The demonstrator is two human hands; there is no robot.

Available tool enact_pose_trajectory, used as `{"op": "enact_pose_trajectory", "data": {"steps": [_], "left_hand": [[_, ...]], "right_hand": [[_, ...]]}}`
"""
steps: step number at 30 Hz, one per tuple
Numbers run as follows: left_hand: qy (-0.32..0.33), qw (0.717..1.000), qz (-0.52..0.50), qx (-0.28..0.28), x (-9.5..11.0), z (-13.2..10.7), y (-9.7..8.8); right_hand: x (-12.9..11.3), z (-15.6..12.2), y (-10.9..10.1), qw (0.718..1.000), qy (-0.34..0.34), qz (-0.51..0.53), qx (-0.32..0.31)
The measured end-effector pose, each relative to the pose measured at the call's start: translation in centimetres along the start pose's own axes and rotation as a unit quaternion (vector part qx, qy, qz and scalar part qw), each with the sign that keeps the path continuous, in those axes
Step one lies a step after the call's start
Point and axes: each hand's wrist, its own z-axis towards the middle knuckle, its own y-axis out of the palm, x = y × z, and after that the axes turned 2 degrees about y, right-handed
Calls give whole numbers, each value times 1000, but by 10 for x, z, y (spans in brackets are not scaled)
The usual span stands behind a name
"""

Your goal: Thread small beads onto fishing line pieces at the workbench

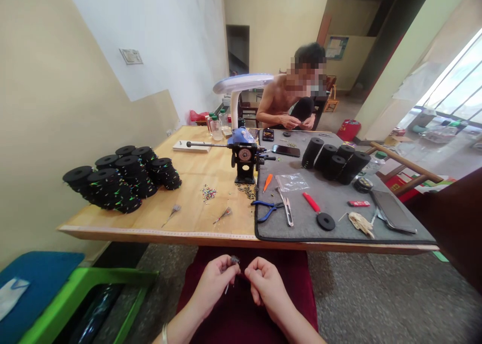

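Over a dark red cloth [248, 316] on my lap, both hands are held close together. My left hand [217, 282] is closed in a pinch on a small dark bundle [235, 259]; thin pale ends stick out below the fingers, and its kind is too small to make out. A few centimetres to the right, my right hand [265, 283] is also pinched closed, thumb against forefinger. Whatever is between those fingertips cannot be seen. On the wooden table ahead lie two small feathery bundles [175, 211] with thin stems.
Black foam spools [113, 176] with colourful bits stand at left, plain black spools [335, 160] at right. A black winding device [244, 160] and lamp stand mid-table. Blue pliers [268, 212], thread snips [288, 213] and a phone lie on the grey mat [278, 231]. Another person [288, 100] sits opposite.
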Motion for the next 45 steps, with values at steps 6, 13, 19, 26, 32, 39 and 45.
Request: {"op": "enact_pose_trajectory", "data": {"steps": [6, 13, 19, 26, 32, 39, 45], "left_hand": [[0, 1000, 17, -13, 0, -1, 1], [43, 998, 50, -25, 2, -1, -1], [50, 996, 64, -30, 3, -2, -1], [40, 997, 72, 2, 1, 0, -3], [45, 996, 75, 4, -2, -1, -3], [75, 992, 103, 18, -3, -2, -2], [84, 989, 124, 19, -4, -3, -2]], "right_hand": [[1, 1, 3, 998, 27, 47, -38], [-2, 0, 5, 995, 45, 71, -62], [-2, 1, 5, 997, 39, 50, -47], [-2, 0, 5, 1000, -7, -7, 18], [0, 0, 6, 998, -34, -42, 45], [2, 1, 7, 997, -44, -48, 46], [4, 2, 6, 996, -46, -52, 47]]}}
